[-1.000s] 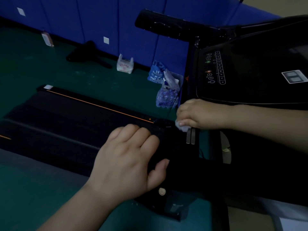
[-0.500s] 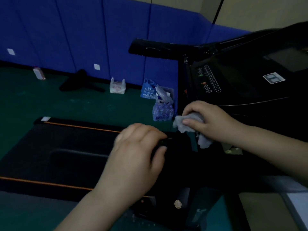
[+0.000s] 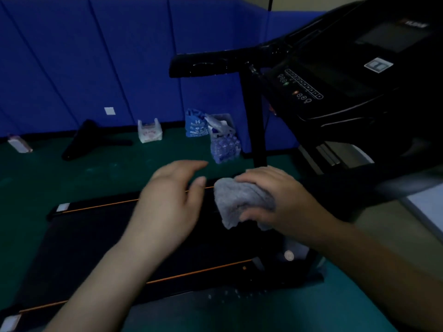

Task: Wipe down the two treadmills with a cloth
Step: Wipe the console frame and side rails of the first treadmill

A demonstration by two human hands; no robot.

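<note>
Head view, dim light. A low black treadmill [image 3: 100, 238] with orange edge lines lies on the green floor [image 3: 72, 168], its front end under the hands. The right hand [image 3: 282, 200] grips a bunched grey cloth [image 3: 239, 200], fingers curled over the top and thumb below; the cloth hangs over the front end of the low treadmill, but whether it touches the deck cannot be told. The left hand [image 3: 167, 207] is just beside the cloth, to its left, fingers straight and relaxed, holding nothing; it is blurred, and whether it touches the deck cannot be told.

A second, taller treadmill rises at the right: its black console [image 3: 335, 87] with rows of buttons tilts toward the camera, a handrail [image 3: 206, 65] reaches left from it, and an upright post [image 3: 256, 123] runs down to the floor just behind the right hand.

Along the foot of the blue padded wall [image 3: 96, 56] stand a white bag [image 3: 149, 133], a blue bag [image 3: 195, 127], a pack of water bottles [image 3: 225, 146] near the post, a black object [image 3: 88, 137] and a small bottle [image 3: 19, 143] at the far left.
</note>
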